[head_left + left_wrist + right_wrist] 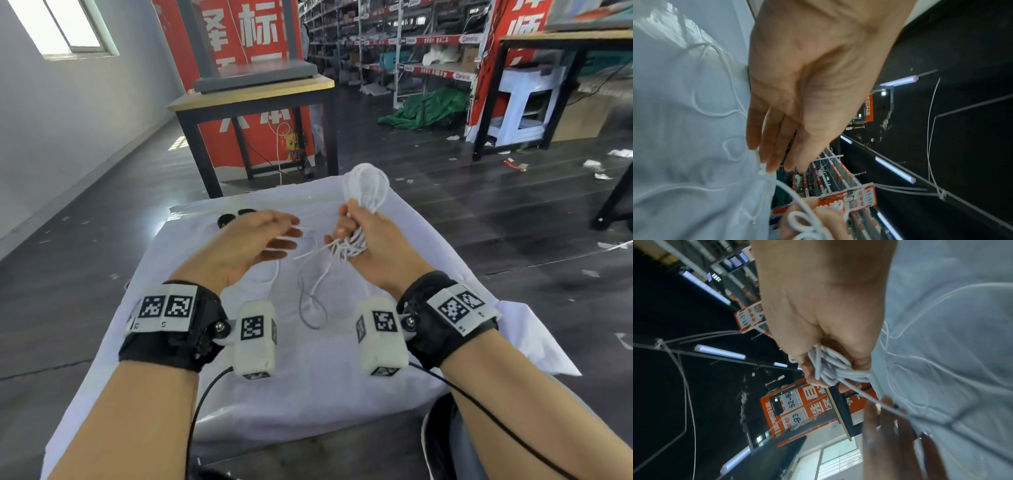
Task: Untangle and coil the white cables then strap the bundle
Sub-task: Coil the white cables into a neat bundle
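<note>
White cables (365,186) sit bunched in your right hand (368,240) — fingers curled tight round them — while your left hand (251,241) reaches with straight, loosely spread fingers.

Black wrist straps (171,329) with checkered tags — white camera blocks (255,339), black cords.

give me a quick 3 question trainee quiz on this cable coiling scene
1. True or false: the right hand grips the coil.
2. Which hand has straight fingers with a strand running across them? A) left hand B) right hand
3. Fill in: the loose cable lies on the white ____.

Key: 1 true; 2 A; 3 cloth.
</note>
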Demonstrator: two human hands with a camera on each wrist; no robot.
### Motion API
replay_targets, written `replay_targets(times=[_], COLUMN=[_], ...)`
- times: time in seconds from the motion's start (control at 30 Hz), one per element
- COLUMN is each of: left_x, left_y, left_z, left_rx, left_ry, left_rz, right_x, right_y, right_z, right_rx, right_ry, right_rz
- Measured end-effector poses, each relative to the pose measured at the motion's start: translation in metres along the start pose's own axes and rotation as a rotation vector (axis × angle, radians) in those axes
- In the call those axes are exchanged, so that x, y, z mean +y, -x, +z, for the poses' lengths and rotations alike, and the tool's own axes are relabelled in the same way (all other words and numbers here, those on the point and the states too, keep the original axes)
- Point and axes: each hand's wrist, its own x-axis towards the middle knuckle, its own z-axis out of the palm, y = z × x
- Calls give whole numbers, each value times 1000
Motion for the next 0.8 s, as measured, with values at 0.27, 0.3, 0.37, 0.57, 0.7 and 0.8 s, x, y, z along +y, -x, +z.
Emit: replay_targets(times=[0.27,0.3,0.37,0.57,0.7,0.8], left_x=[-9,-9,-10,-20,-23,-24], left_y=[8,8,4,-4,-5,-10], left_z=[17,16,9,-13,-14,-20], left_rx=[-294,-257,-91,373,547,566], left_ry=[-357,-316,-203,464,516,215], left_rz=[41,36,29,-47,34,52], right_x=[-22,-26,-33,-40,-35,-32], right_y=[-12,-12,-10,-9,-8,-8], right_z=[-25,-28,-34,-44,-40,-36], right_rx=[167,200,276,534,601,639], right_ry=[-419,-452,-518,-539,-430,-298], right_rz=[-169,-211,-276,-420,-400,-410])
